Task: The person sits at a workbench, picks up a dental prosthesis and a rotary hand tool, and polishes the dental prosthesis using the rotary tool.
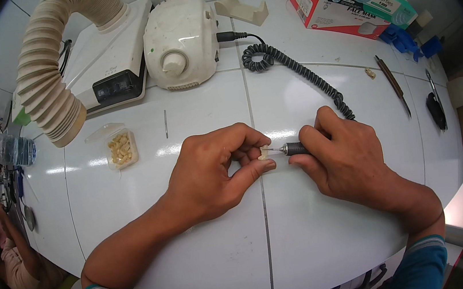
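Observation:
My left hand (217, 169) pinches a small cream-coloured piece (264, 152) between thumb and fingers, above the middle of the white tiled table (228, 254). My right hand (339, 154) is wrapped round a dark rotary handpiece (295, 148), which points left. The handpiece's thin metal bit (274, 149) reaches the cream piece; whether it presses on it is too small to tell. A coiled black cord (316, 81) runs from behind my right hand to a white control box (180, 44) with a round knob.
A clear box of yellowish pieces (121, 149) and a thin metal bit (166, 123) lie left. A ribbed hose (44, 81) hangs upper left. Mask boxes (341, 4), a brown tool (393, 85) and a small tooth-like piece (370, 72) are right. Another person (20, 263) sits far left.

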A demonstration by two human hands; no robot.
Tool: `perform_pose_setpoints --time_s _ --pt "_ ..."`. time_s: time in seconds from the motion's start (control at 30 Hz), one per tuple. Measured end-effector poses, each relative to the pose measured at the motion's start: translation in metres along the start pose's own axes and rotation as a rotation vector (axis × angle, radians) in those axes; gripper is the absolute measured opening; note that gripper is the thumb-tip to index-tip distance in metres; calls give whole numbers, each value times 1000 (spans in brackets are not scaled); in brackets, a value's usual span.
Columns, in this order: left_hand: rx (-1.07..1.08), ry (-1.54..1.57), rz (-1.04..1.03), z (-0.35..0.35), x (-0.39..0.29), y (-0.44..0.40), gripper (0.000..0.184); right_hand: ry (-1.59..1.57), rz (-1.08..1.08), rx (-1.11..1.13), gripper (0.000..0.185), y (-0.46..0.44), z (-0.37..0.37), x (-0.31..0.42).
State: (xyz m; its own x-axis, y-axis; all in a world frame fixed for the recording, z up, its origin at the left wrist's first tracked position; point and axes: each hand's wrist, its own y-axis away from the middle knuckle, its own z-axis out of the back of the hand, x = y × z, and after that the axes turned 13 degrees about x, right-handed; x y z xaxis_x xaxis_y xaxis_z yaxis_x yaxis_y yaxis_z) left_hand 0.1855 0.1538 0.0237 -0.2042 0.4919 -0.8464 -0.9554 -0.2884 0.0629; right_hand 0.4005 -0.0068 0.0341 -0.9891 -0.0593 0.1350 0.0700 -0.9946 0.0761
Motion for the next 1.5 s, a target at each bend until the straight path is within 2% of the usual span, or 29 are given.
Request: perform_pose_setpoints --time_s 0.2,0.33,0.43,0.53,0.83,0.93,1.5 --pt "-49 -5 -75 -5 9 -1 29 -3 6 4 36 0 1 0" --pt "-39 -9 -61 -4 7 0 29 -5 44 -12 35 0 1 -2" --pt "-40 -12 -60 -4 8 0 29 -14 -14 5 36 0 1 1" --pt "-37 -14 -53 -3 7 0 29 -5 32 4 36 1 2 -1" --pt "-41 -22 -60 -3 8 0 29 -4 -17 19 37 1 1 1" --pt "-43 -26 -62 -3 8 0 29 3 36 10 36 1 1 -1" --pt "-37 -14 -74 -3 7 0 29 -6 -23 20 36 2 0 1"
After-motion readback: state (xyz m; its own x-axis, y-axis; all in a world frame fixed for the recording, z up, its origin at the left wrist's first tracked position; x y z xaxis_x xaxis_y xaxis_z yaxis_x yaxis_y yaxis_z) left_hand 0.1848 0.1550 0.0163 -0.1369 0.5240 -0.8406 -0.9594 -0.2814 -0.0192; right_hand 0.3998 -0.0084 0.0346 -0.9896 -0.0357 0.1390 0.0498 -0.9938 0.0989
